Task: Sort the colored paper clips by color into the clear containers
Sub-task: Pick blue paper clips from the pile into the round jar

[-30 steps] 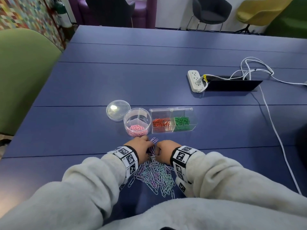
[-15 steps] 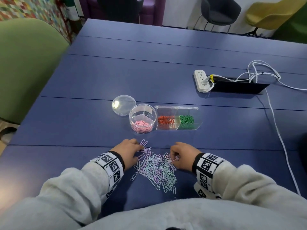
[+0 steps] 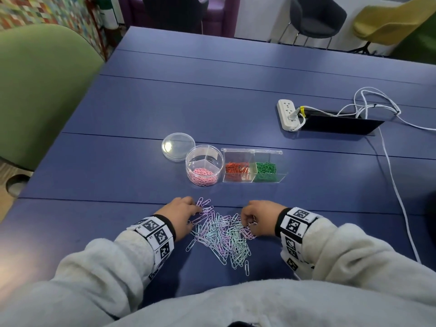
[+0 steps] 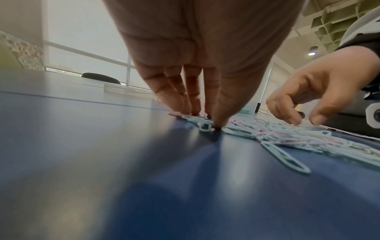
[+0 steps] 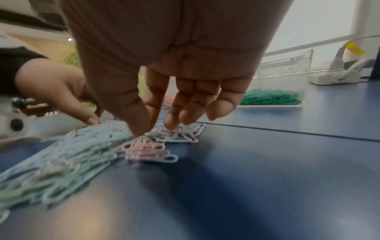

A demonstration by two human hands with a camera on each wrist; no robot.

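Observation:
A loose pile of pale blue and pale pink paper clips (image 3: 219, 234) lies on the blue table near me. My left hand (image 3: 195, 208) is at the pile's left edge; in the left wrist view its straight fingers (image 4: 191, 104) and thumb press down on clips (image 4: 287, 134). My right hand (image 3: 245, 220) hovers at the pile's right edge with fingers loosely curved. Its thumb tip (image 5: 139, 129) touches a small cluster of pink clips (image 5: 144, 149), and no clip is lifted. Beyond stand a round clear tub (image 3: 204, 165) with pink clips and a rectangular clear box (image 3: 252, 169) with orange and green clips.
The tub's clear lid (image 3: 178, 146) lies to its left rear. A white power strip (image 3: 288, 114) with cables (image 3: 389, 166) and a dark cable hatch sit at the right rear. A green chair (image 3: 35, 90) stands off the table's left side.
Both hands have drawn apart from the top of the pile to its left and right edges, and the clips are spread wider. The view has shifted a little.

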